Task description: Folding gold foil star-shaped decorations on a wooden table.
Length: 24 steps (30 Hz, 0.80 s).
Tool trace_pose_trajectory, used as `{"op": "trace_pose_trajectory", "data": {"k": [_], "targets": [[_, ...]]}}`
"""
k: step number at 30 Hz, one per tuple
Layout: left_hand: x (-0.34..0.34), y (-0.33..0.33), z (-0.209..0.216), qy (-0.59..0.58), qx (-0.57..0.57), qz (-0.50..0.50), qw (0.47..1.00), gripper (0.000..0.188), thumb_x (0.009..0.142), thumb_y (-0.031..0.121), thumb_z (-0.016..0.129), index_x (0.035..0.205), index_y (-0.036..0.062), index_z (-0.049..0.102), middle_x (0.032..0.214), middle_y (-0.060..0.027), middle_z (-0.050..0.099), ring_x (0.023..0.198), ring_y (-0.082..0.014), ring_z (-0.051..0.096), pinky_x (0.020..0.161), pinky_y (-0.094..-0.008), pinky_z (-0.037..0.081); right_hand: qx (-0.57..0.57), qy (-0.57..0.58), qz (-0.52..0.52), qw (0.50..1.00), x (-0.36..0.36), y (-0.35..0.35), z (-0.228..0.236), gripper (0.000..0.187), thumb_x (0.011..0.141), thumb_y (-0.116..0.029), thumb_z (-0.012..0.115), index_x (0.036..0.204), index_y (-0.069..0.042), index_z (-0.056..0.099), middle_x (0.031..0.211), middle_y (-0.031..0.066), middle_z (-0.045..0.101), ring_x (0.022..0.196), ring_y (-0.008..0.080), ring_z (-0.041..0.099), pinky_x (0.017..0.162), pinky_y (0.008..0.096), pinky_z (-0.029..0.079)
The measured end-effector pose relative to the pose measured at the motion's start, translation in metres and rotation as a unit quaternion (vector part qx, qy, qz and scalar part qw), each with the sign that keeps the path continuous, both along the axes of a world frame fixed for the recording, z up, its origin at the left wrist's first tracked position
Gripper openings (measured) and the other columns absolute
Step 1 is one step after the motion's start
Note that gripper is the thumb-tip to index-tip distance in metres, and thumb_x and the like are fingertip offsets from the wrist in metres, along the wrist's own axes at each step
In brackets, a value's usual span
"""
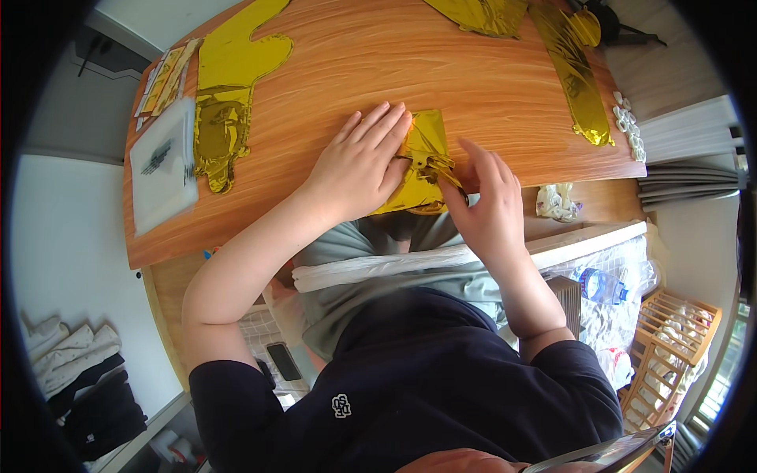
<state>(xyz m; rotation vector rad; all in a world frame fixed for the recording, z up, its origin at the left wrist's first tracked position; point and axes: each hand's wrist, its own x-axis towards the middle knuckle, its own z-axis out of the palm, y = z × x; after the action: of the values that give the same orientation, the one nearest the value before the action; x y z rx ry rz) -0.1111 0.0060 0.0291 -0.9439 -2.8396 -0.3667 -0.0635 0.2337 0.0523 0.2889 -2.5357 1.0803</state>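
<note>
A shiny gold foil balloon (426,126), deflated and folded into a creased strip, lies at the near edge of the wooden table (339,55). My left hand (361,164) is flat, fingers stretched out, its fingertips and thumb along the left side of the foil. To the right, my right hand (490,197) has its fingers apart, the thumb at the crumpled fold in the middle. Contact under the right fingers is partly hidden. The lower end of the foil hangs over the table edge above my lap.
More flat gold foil balloons lie at the left (229,87), at the back (485,14) and at the right (574,75). A clear plastic pouch (164,169) sits at the left edge, white looped pieces (628,126) at the right. A water bottle (603,286) lies below.
</note>
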Motion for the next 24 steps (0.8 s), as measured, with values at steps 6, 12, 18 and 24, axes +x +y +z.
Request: {"op": "trace_pose_trajectory", "data": {"k": [6, 12, 18, 24], "targets": [[0.0, -0.002, -0.002, 0.001, 0.008, 0.0, 1.0, 0.063, 0.107, 0.027, 0.053, 0.163, 0.0029, 0.036, 0.168, -0.0164, 0.038, 0.158, -0.0328, 0.032, 0.129, -0.0515, 0.026, 0.119, 0.038, 0.07, 0.99, -0.004, 0.007, -0.009, 0.027, 0.087, -0.005, 0.078, 0.113, -0.005, 0.074, 0.094, 0.012, 0.069, 0.081, 0.024, 0.068, 0.075, 0.0358, 0.054], [0.0, -0.001, -0.001, 0.0, 0.016, -0.01, 1.0, 0.064, 0.107, 0.028, 0.053, 0.163, 0.0023, 0.035, 0.168, -0.0168, 0.037, 0.158, -0.0329, 0.032, 0.129, -0.0516, 0.026, -0.085, -0.092, 0.066, 0.99, -0.007, 0.006, -0.002, 0.02, 0.091, -0.006, 0.078, 0.109, 0.003, 0.074, 0.096, 0.0126, 0.072, 0.083, 0.0201, 0.072, 0.075, 0.0305, 0.059], [0.001, 0.0, -0.001, -0.004, 0.008, 0.006, 1.0, 0.066, 0.108, 0.033, 0.053, 0.163, 0.0025, 0.034, 0.168, -0.0164, 0.037, 0.157, -0.0336, 0.033, 0.129, -0.0509, 0.025, -0.121, -0.202, 0.082, 0.968, -0.01, 0.002, 0.013, 0.021, 0.098, -0.01, 0.076, 0.111, 0.005, 0.073, 0.097, 0.008, 0.073, 0.085, 0.0122, 0.069, 0.079, 0.0274, 0.057], [0.0, 0.0, -0.004, 0.0, 0.018, 0.001, 1.0, 0.067, 0.108, 0.035, 0.053, 0.164, 0.0034, 0.034, 0.169, -0.0162, 0.037, 0.157, -0.0334, 0.033, 0.129, -0.0505, 0.025, -0.269, -0.303, 0.131, 0.905, -0.024, 0.017, 0.006, 0.019, 0.106, -0.004, 0.062, 0.119, 0.008, 0.07, 0.102, 0.0057, 0.074, 0.097, 0.0083, 0.066, 0.086, 0.024, 0.054]]}}
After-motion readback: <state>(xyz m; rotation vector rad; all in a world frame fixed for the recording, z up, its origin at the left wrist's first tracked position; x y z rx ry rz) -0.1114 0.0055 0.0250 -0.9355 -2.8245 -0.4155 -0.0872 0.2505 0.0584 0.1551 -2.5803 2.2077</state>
